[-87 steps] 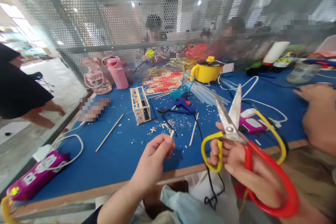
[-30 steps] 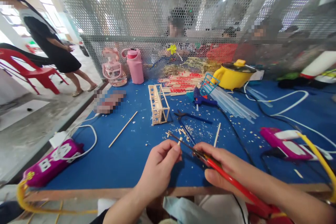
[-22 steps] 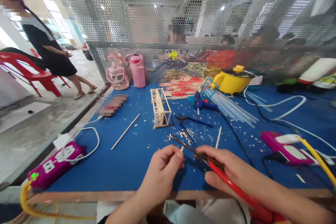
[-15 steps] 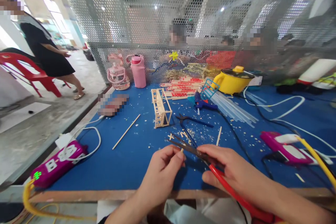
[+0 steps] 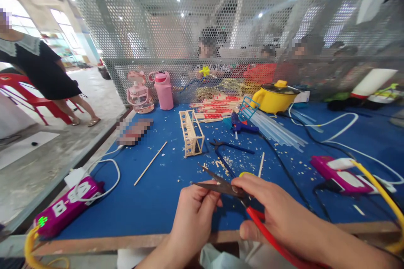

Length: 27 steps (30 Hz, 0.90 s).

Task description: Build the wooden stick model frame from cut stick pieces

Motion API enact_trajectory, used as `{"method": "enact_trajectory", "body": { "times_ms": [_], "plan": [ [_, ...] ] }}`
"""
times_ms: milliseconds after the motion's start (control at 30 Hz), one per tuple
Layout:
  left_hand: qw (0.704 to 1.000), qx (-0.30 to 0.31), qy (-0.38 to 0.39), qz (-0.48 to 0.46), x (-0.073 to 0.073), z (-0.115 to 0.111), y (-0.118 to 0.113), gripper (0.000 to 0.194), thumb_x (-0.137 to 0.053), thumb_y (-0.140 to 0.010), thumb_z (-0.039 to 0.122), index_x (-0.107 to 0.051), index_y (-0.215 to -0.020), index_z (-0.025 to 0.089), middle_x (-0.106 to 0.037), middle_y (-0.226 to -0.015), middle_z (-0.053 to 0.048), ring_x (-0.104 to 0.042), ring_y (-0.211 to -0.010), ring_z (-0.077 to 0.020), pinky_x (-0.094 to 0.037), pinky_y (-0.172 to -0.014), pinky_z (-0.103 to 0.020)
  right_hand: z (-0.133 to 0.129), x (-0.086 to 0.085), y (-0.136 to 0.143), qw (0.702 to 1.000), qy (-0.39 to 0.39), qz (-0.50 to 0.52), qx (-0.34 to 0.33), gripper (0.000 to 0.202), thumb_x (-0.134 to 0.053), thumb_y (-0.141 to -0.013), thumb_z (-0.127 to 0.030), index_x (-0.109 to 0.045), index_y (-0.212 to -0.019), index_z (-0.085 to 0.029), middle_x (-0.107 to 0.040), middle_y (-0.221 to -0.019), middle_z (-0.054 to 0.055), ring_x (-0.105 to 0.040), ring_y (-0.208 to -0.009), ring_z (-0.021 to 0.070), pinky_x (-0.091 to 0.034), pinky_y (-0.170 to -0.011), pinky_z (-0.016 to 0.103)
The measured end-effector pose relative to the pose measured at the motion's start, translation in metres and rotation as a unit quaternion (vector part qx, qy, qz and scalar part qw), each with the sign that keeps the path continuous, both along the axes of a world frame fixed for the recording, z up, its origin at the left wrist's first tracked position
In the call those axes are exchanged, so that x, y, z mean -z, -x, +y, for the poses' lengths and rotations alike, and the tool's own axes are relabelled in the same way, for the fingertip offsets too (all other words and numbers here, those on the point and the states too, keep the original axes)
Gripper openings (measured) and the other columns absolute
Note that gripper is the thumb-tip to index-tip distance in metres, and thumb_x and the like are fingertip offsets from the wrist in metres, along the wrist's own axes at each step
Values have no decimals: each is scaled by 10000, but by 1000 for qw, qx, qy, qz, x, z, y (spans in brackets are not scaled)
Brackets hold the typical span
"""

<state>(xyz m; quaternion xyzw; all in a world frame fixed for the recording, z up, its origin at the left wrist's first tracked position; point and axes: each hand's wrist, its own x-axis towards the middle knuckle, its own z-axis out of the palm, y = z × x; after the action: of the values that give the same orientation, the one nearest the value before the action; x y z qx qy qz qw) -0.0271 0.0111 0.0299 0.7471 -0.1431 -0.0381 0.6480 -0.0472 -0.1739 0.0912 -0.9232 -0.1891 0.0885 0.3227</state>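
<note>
My right hand (image 5: 268, 197) is wrapped round the red handles of a pair of scissors (image 5: 235, 189), whose two blades are spread apart and point left. One blade crosses in front of the fingertips of my left hand (image 5: 194, 208). Those fingers are pinched together on a short wooden stick, mostly hidden behind the blade. Beyond my hands stands a small frame glued from thin sticks (image 5: 189, 134). Blue-handled pliers (image 5: 221, 153) lie open to its right, among stick scraps (image 5: 221, 164). A longer loose stick (image 5: 150, 163) rests on the left.
A blue glue gun (image 5: 241, 125), clear glue sticks (image 5: 279, 132) and a pile of wooden sticks (image 5: 217, 106) lie farther back. Purple power strips (image 5: 71, 208) flank both sides, with cables across the right. Pink bottles (image 5: 164, 92) and a yellow pot (image 5: 276, 97) stand by the mesh screen (image 5: 151, 29).
The scissor blades have opened wider, and the near blade has swung over my left fingertips. A person in black at the left has changed stance. The view has shifted slightly.
</note>
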Motion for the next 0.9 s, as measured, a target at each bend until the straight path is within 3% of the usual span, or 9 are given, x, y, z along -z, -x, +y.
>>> {"method": "enact_trajectory", "body": {
  "times_ms": [233, 333, 433, 600, 767, 900],
  "plan": [
    [996, -47, -37, -58, -3, -4, 0, 348, -473, -896, 315, -585, -612, 149, -584, -585, -2, -503, -567, -100, -369, -558, -191, -1, 10, -5, 1000, -19, -6, 0, 344, -669, -770, -439, -603, -1012, -202, -621, -861, 22, -541, -731, 153, -415, -646, 248],
    [998, -38, -45, -35, -5, -6, -3, 373, -465, -900, 342, -569, -598, 149, -555, -564, 5, -484, -558, -97, -355, -549, -196, -2, 13, -8, 1000, -22, 8, -3, 280, -632, -812, -409, -606, -998, -202, -613, -786, -3, -526, -660, 124, -390, -593, 224],
    [999, -26, -2, 29, -6, -5, -8, 368, -489, -884, 375, -589, -614, 146, -562, -571, 3, -491, -556, -97, -378, -553, -196, -3, 14, -9, 999, -30, 22, 12, 276, -638, -808, -383, -583, -1020, -216, -622, -828, -11, -539, -680, 120, -401, -617, 219],
    [986, -3, 105, 127, -5, -4, -15, 227, -596, -813, 340, -680, -771, 134, -671, -712, -36, -555, -607, -111, -451, -604, -208, -5, 10, -11, 1000, -20, -3, 18, 343, -668, -768, -378, -556, -1048, -215, -613, -1004, 38, -565, -849, 170, -434, -746, 264],
    [987, 2, 102, 121, -5, -3, -14, 188, -622, -794, 288, -723, -793, 131, -703, -722, -46, -579, -623, -121, -473, -615, -211, -4, 8, -13, 999, 39, -21, 5, 429, -684, -734, -440, -560, -1060, -191, -588, -981, 72, -540, -861, 213, -438, -751, 326],
    [991, -35, 81, 97, -7, -2, -11, 160, -647, -762, 248, -746, -815, 133, -730, -728, -44, -602, -611, -127, -494, -605, -214, -3, 7, -10, 998, 56, -38, 1, 476, -708, -700, -464, -559, -1051, -178, -563, -971, 83, -518, -870, 233, -436, -773, 381]
  ]
}}
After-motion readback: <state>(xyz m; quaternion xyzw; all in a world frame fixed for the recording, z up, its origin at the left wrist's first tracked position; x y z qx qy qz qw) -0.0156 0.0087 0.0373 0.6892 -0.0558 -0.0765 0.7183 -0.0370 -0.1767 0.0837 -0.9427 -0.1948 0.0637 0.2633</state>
